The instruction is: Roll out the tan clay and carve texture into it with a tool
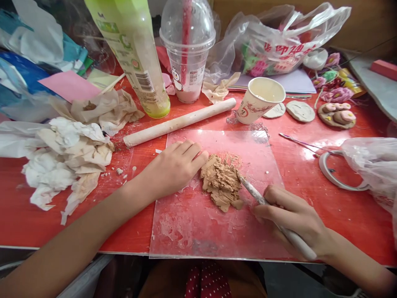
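A rough, spread lump of brown clay [221, 182] lies on a clear plastic sheet [186, 231], its surface ridged and torn. My left hand [178, 167] rests palm down on the sheet just left of the clay, fingers out flat and thumb side by the clay's edge. Held in my right hand [291, 219] is a clay-smeared modelling tool [252, 190], gripped like a pen. The tool's tip meets the right side of the clay. Fingers wrap its middle, and the handle's end sticks out below the hand.
Behind the sheet are a rolling pin [180, 122], a paper cup [260, 99], a green bottle [136, 62] and a plastic cup [187, 54]. Crumpled tissues [68, 153] lie left. Clay discs [300, 111], a thin brush [297, 141] and a tape ring [328, 174] are right.
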`<action>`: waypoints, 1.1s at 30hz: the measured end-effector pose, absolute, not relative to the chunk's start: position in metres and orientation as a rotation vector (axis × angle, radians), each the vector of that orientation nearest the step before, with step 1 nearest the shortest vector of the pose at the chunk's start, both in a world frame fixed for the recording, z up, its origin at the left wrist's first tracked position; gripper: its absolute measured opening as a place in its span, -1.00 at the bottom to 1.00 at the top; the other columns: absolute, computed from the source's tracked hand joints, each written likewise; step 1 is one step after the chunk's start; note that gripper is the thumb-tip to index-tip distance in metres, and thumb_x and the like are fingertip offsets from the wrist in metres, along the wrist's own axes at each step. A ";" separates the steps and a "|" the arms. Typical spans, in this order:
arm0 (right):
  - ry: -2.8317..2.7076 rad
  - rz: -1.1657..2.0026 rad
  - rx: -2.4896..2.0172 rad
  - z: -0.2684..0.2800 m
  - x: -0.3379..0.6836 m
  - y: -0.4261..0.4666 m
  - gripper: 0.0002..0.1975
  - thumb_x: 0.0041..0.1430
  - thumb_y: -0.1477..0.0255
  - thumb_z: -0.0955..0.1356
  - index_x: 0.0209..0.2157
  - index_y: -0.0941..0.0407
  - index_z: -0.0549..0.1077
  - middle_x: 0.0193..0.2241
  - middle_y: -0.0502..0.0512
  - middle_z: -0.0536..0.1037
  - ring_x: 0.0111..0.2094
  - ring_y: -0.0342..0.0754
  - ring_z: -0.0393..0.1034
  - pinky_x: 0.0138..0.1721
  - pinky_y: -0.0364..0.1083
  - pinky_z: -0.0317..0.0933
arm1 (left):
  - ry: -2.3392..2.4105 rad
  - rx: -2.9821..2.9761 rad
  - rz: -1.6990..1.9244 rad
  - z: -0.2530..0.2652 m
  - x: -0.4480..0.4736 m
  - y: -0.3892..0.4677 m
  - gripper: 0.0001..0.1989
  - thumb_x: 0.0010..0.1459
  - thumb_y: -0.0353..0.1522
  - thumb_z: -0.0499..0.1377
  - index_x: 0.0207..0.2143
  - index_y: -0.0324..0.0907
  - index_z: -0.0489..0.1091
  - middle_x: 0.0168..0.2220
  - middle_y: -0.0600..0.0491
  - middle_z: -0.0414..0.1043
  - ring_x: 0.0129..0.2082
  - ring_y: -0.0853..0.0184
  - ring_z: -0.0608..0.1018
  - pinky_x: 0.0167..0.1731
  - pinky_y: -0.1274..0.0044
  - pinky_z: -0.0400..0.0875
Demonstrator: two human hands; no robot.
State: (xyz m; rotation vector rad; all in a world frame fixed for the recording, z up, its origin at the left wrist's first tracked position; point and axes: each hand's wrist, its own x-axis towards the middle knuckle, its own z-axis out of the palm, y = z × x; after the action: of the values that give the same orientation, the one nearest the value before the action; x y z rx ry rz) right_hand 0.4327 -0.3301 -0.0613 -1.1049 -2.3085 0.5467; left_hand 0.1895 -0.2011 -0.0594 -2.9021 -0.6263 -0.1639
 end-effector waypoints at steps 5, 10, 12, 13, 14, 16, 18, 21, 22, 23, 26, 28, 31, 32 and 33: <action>-2.348 0.494 -1.065 -0.057 0.429 -0.330 -0.81 -0.01 0.66 0.16 -0.38 0.14 0.28 -0.56 0.01 0.12 -0.54 -0.13 0.00 -0.55 -0.11 -0.09 | -0.616 -2.884 -0.176 -0.060 0.189 -0.201 -0.73 0.21 -0.45 -0.10 -0.07 -0.31 0.24 -0.22 -0.09 0.27 -0.18 0.19 0.35 -0.20 0.38 0.31; -2.369 0.502 -1.017 -0.058 0.427 -0.335 -0.80 -0.04 0.65 0.17 -0.36 0.16 0.28 -0.55 0.03 0.15 -0.53 -0.11 -0.01 -0.53 -0.08 -0.10 | -0.623 -2.879 -0.186 -0.061 0.190 -0.201 -0.74 0.22 -0.44 -0.10 -0.08 -0.29 0.24 -0.23 -0.07 0.27 -0.19 0.19 0.35 -0.19 0.38 0.31; -2.383 0.489 -1.002 -0.058 0.426 -0.337 -0.80 -0.06 0.66 0.18 -0.37 0.17 0.29 -0.57 0.02 0.13 -0.53 -0.12 -0.03 -0.53 -0.09 -0.12 | -0.624 -2.884 -0.181 -0.061 0.191 -0.201 -0.74 0.22 -0.44 -0.10 -0.08 -0.29 0.24 -0.22 -0.07 0.27 -0.19 0.19 0.35 -0.19 0.38 0.31; -2.389 0.478 -0.992 -0.058 0.426 -0.338 -0.81 -0.07 0.66 0.18 -0.38 0.17 0.29 -0.57 0.01 0.11 -0.54 -0.12 -0.04 -0.54 -0.09 -0.13 | -0.623 -2.887 -0.179 -0.061 0.191 -0.201 -0.74 0.22 -0.44 -0.09 -0.08 -0.29 0.23 -0.22 -0.07 0.27 -0.19 0.19 0.35 -0.20 0.38 0.31; -2.395 0.467 -0.980 -0.057 0.426 -0.339 -0.81 -0.08 0.66 0.19 -0.39 0.17 0.29 -0.58 0.01 0.10 -0.54 -0.12 -0.05 -0.54 -0.09 -0.14 | -0.624 -2.889 -0.178 -0.061 0.191 -0.201 -0.74 0.22 -0.43 -0.09 -0.08 -0.29 0.23 -0.22 -0.07 0.27 -0.19 0.19 0.35 -0.20 0.38 0.31; -2.404 0.454 -0.962 -0.056 0.426 -0.341 -0.81 -0.09 0.66 0.18 -0.41 0.16 0.29 -0.58 0.00 0.09 -0.54 -0.12 -0.06 -0.55 -0.09 -0.16 | -0.624 -2.893 -0.175 -0.061 0.190 -0.201 -0.74 0.22 -0.44 -0.09 -0.08 -0.29 0.23 -0.22 -0.07 0.26 -0.19 0.19 0.35 -0.20 0.38 0.31; -2.405 0.450 -0.951 -0.055 0.426 -0.342 -0.82 -0.09 0.66 0.18 -0.42 0.16 0.28 -0.58 0.00 0.09 -0.54 -0.12 -0.07 -0.55 -0.09 -0.17 | -0.624 -2.894 -0.174 -0.061 0.190 -0.201 -0.74 0.22 -0.44 -0.10 -0.08 -0.29 0.23 -0.22 -0.08 0.26 -0.19 0.19 0.34 -0.20 0.38 0.31; -2.413 0.447 -0.937 -0.054 0.425 -0.343 -0.81 -0.10 0.67 0.18 -0.42 0.16 0.29 -0.59 0.00 0.09 -0.54 -0.12 -0.07 -0.54 -0.09 -0.18 | -0.625 -2.900 -0.166 -0.060 0.188 -0.200 -0.75 0.22 -0.44 -0.11 -0.10 -0.29 0.25 -0.23 -0.07 0.26 -0.19 0.20 0.34 -0.20 0.39 0.31; -2.416 0.442 -0.933 -0.054 0.424 -0.343 -0.80 -0.10 0.67 0.18 -0.42 0.16 0.30 -0.60 0.00 0.10 -0.55 -0.11 -0.07 -0.54 -0.08 -0.19 | -0.625 -2.903 -0.163 -0.059 0.188 -0.200 -0.75 0.22 -0.45 -0.11 -0.10 -0.29 0.25 -0.23 -0.07 0.26 -0.20 0.20 0.34 -0.21 0.39 0.31; -2.421 0.440 -0.928 -0.054 0.424 -0.344 -0.80 -0.11 0.67 0.18 -0.42 0.17 0.30 -0.60 0.00 0.10 -0.55 -0.11 -0.07 -0.54 -0.08 -0.19 | -0.627 -2.905 -0.160 -0.059 0.187 -0.200 -0.75 0.22 -0.45 -0.11 -0.11 -0.29 0.25 -0.24 -0.07 0.26 -0.20 0.20 0.34 -0.21 0.39 0.31; -2.448 0.429 -0.906 -0.054 0.424 -0.347 -0.83 -0.14 0.67 0.19 -0.49 0.16 0.30 -0.63 0.01 0.11 -0.56 -0.11 -0.06 -0.55 -0.08 -0.22 | -0.631 -2.905 -0.158 -0.059 0.187 -0.200 -0.75 0.21 -0.46 -0.11 -0.11 -0.29 0.25 -0.25 -0.06 0.26 -0.20 0.20 0.34 -0.21 0.40 0.31; -2.475 0.420 -0.889 -0.053 0.427 -0.350 -0.85 -0.16 0.67 0.20 -0.56 0.14 0.26 -0.64 0.01 0.12 -0.57 -0.11 -0.05 -0.56 -0.08 -0.22 | -0.629 -2.905 -0.159 -0.059 0.188 -0.200 -0.75 0.22 -0.45 -0.11 -0.11 -0.29 0.25 -0.25 -0.06 0.26 -0.20 0.20 0.34 -0.21 0.40 0.30; -2.437 0.497 -0.958 -0.050 0.434 -0.355 -0.83 -0.12 0.67 0.17 -0.52 0.14 0.27 -0.63 0.03 0.16 -0.57 -0.10 0.05 -0.57 -0.09 -0.11 | -0.630 -2.908 -0.163 -0.060 0.189 -0.201 -0.75 0.22 -0.45 -0.11 -0.11 -0.29 0.25 -0.25 -0.07 0.26 -0.20 0.20 0.34 -0.21 0.40 0.30; -2.396 0.522 -1.022 -0.048 0.438 -0.356 -0.82 -0.08 0.66 0.16 -0.47 0.14 0.29 -0.61 0.04 0.19 -0.56 -0.09 0.10 -0.56 -0.09 -0.05 | -0.631 -2.908 -0.162 -0.060 0.189 -0.201 -0.75 0.22 -0.45 -0.11 -0.10 -0.28 0.25 -0.25 -0.07 0.26 -0.20 0.20 0.34 -0.21 0.40 0.30; -2.342 0.544 -1.095 -0.047 0.441 -0.356 -0.80 -0.04 0.64 0.14 -0.41 0.13 0.30 -0.59 0.05 0.23 -0.54 -0.08 0.16 -0.55 -0.09 0.02 | -0.633 -2.910 -0.157 -0.060 0.189 -0.201 -0.75 0.22 -0.45 -0.11 -0.10 -0.28 0.25 -0.25 -0.06 0.26 -0.19 0.20 0.34 -0.21 0.40 0.30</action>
State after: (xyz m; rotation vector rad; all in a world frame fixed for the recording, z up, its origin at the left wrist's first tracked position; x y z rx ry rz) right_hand 0.4406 -0.3564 -0.0470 -1.0945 -2.3418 0.5437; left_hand 0.1891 -0.2008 -0.0604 -2.9096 -0.6326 -0.1572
